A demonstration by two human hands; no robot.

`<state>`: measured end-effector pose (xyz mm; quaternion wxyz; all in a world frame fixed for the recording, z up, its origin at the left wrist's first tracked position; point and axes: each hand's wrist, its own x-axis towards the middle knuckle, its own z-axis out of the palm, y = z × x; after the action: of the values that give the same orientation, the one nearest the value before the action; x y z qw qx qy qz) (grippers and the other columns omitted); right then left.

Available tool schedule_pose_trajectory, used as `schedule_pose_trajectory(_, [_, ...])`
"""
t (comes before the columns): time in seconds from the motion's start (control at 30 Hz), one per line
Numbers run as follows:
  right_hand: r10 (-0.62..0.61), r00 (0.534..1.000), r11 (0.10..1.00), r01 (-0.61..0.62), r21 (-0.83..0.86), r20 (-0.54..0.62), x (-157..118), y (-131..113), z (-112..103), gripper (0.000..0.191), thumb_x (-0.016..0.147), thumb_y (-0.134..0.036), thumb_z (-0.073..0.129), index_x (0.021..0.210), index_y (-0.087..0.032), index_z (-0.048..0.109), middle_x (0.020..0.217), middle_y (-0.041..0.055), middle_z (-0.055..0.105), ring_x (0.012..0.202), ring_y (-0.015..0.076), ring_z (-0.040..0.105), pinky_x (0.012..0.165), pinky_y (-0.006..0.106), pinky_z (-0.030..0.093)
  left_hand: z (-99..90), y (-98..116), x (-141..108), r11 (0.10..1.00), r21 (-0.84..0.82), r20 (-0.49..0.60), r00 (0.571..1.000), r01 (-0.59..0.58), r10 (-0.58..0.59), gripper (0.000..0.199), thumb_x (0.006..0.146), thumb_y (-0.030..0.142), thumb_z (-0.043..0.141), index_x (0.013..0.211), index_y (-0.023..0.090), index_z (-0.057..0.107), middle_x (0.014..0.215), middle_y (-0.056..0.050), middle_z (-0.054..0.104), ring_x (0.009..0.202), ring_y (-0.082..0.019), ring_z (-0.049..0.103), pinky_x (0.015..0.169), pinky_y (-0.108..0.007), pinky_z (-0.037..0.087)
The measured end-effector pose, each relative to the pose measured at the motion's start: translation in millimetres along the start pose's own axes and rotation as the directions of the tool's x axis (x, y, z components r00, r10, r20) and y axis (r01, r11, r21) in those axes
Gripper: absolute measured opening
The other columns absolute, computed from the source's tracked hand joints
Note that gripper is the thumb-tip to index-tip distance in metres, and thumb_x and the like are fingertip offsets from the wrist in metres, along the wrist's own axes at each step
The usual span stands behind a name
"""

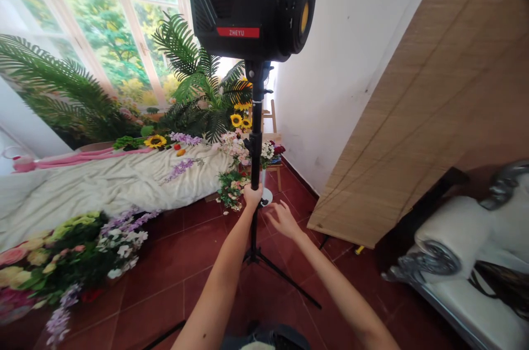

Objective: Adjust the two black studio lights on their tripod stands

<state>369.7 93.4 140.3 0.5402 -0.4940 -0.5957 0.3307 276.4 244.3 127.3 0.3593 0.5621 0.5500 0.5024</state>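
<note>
A black studio light (235,8) with a red "ZHEYU" label sits on top of a black light stand (256,118), its round front turned to the right. My left hand (252,195) is wrapped round the stand's pole, below the middle joint. Just right of the pole, my right hand (284,219) hovers with its fingers apart and slightly bent, near a small black knob (263,203). Nothing shows in that hand. The stand's tripod legs (289,280) spread over the red tiled floor.
Artificial flowers (74,251) lie at the lower left beside a cream draped cloth (107,179). Palm fronds (185,58) and sunflowers (155,141) stand by the window. A leaning bamboo blind (384,102) and a white ornate sofa (458,234) flank the right side. Behind the pole is a wooden easel (279,178).
</note>
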Motion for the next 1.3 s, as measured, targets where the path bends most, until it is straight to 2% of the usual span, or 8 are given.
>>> schedule_pose_trajectory(0.17, [-0.040,0.973,0.999,0.045,0.014,-0.228,26,-25,-9,0.010,0.075,-0.024,0.065,0.085,-0.024,0.063,0.088,0.0037,0.061,0.094,0.0218,0.054,0.101,0.041,0.033,-0.9,-1,0,1.000,0.008,0.011,1.000,-0.003,0.003,0.027,0.065,0.041,0.059,0.054,0.017,0.055,0.049,-0.004,0.055,0.050,-0.017,0.058,0.050,-0.025,0.040])
schedule_pose_trajectory(0.4, [-0.333,0.894,0.939,0.343,-0.022,-0.300,108,-127,8,0.050,0.073,-0.029,0.069,0.116,-0.024,0.044,0.117,0.0069,0.053,0.110,0.0178,0.050,0.100,0.035,0.038,-6.0,5,-2,1.000,0.000,0.045,0.999,0.007,-0.007,0.027,0.066,0.040,0.059,0.052,0.017,0.055,0.051,-0.005,0.058,0.050,-0.016,0.058,0.049,-0.024,0.040])
schedule_pose_trajectory(0.53, [-0.409,0.865,0.911,0.404,-0.081,-0.291,156,-160,17,0.060,0.067,-0.035,0.073,0.115,-0.023,0.041,0.109,0.0061,0.057,0.098,0.0171,0.056,0.085,0.033,0.047,-8.1,9,-4,0.998,0.051,0.030,0.999,0.029,-0.030,0.026,0.066,0.039,0.060,0.052,0.017,0.056,0.052,-0.005,0.059,0.052,-0.017,0.059,0.050,-0.024,0.039])
schedule_pose_trajectory(0.67, [-0.345,0.904,0.937,0.316,-0.151,-0.252,188,-161,22,0.040,0.067,-0.043,0.070,0.091,-0.019,0.050,0.079,0.0011,0.061,0.072,0.0161,0.058,0.070,0.031,0.049,-8.4,10,-5,0.997,0.052,0.040,0.998,0.049,-0.051,0.027,0.066,0.037,0.061,0.050,0.018,0.055,0.050,-0.004,0.058,0.051,-0.016,0.059,0.050,-0.023,0.039])
schedule_pose_trajectory(0.83, [-0.316,0.921,0.949,0.301,-0.097,-0.227,196,-162,26,0.032,0.067,-0.044,0.066,0.074,-0.019,0.049,0.061,-0.0025,0.054,0.058,0.0129,0.053,0.055,0.025,0.046,-18.5,14,-9,0.993,-0.116,0.151,0.989,0.025,-0.007,0.029,0.068,0.041,0.064,0.054,0.017,0.057,0.050,-0.002,0.056,0.051,-0.014,0.056,0.053,-0.024,0.042])
schedule_pose_trajectory(1.0, [-0.304,0.920,0.953,0.295,-0.076,-0.247,193,-164,28,0.029,0.066,-0.040,0.067,0.074,-0.019,0.048,0.061,-0.0036,0.053,0.053,0.0109,0.050,0.052,0.024,0.044,-38.4,5,-21,0.925,-0.379,0.322,0.933,-0.030,0.163,0.043,0.058,0.042,0.077,0.089,0.017,0.061,0.081,-0.004,0.066,0.072,-0.014,0.062,0.069,-0.027,0.049])
schedule_pose_trajectory(1.1, [-0.309,0.913,0.951,0.297,-0.086,-0.265,187,-151,31,0.025,0.065,-0.034,0.066,0.074,-0.019,0.048,0.064,-0.0026,0.055,0.059,0.0122,0.053,0.059,0.026,0.046,-42.9,-15,-29,0.937,-0.350,0.358,0.925,0.005,0.128,0.057,0.051,0.040,0.082,0.097,0.018,0.058,0.086,-0.003,0.065,0.078,-0.015,0.061,0.075,-0.030,0.049])
schedule_pose_trajectory(1.3, [-0.230,0.923,0.972,0.203,-0.116,-0.307,163,-97,45,0.020,0.062,-0.023,0.061,0.079,-0.019,0.050,0.071,-0.0017,0.057,0.064,0.0135,0.054,0.063,0.027,0.046,-35.8,-39,-27,0.963,-0.269,0.378,0.920,0.000,0.105,0.043,0.059,0.045,0.076,0.085,0.016,0.059,0.078,-0.002,0.063,0.074,-0.016,0.059,0.073,-0.029,0.048])
